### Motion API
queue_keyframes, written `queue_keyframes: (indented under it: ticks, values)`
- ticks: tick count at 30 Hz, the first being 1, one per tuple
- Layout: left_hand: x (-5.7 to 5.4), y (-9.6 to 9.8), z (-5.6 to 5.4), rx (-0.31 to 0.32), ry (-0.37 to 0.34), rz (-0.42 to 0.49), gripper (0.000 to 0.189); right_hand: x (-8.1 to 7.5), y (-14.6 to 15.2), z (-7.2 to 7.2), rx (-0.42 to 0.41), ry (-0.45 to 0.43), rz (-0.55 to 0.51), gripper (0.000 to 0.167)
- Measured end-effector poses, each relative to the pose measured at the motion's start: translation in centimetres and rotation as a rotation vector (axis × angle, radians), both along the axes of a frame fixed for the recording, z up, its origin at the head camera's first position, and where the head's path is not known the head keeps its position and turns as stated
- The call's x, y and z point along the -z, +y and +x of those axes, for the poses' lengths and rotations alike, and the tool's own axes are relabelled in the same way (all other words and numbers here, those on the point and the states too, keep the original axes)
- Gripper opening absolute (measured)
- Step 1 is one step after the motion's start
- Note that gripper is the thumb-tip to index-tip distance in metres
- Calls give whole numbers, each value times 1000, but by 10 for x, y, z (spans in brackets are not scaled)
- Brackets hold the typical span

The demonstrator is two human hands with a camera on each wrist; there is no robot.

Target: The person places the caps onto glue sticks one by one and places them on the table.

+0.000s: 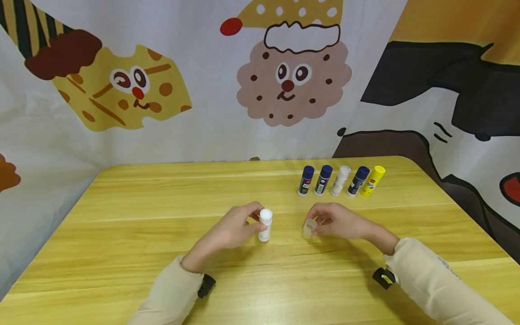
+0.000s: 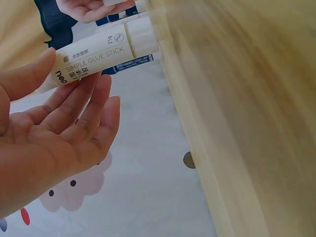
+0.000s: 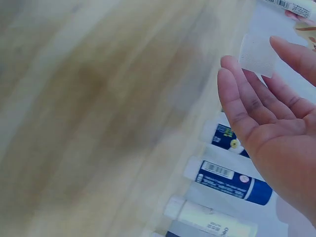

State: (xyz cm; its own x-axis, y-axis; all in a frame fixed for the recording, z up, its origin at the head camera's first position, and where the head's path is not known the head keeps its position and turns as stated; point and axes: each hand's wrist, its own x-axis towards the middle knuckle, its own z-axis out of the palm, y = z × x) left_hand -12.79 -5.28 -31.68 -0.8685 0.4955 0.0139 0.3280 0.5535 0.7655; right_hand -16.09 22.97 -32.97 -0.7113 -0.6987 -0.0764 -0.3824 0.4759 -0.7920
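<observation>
In the head view my left hand (image 1: 239, 225) pinches a white glue stick (image 1: 265, 228) between thumb and fingers. The stick stands upright with its base at the table, and a round white end faces up. Its label, "Simple Glue Stick", reads clearly in the left wrist view, where the thumb lies near the top of the tube (image 2: 98, 53). To the right, my right hand (image 1: 339, 220) holds a small translucent cap (image 1: 310, 226) low over the wood. The right wrist view has this cap (image 3: 256, 55) between thumb and fingertips. Cap and stick are apart.
A row of several glue sticks stands at the back right: dark blue ones (image 1: 324, 180), a white one (image 1: 340, 181) and a yellow one (image 1: 372, 181). The wooden table (image 1: 162, 198) ends at a printed cloth (image 1: 211, 90) behind it.
</observation>
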Motion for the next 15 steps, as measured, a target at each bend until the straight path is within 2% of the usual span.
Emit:
queue_keyframes:
  ticks: [10, 15]
  values:
    - [-5, -2, 2, 0, 4, 42, 19, -14, -5, 1, 15, 46, -52, 21]
    - [-7, -3, 3, 10, 16, 50, 18, -18, -9, 3, 13, 106, -94, 20]
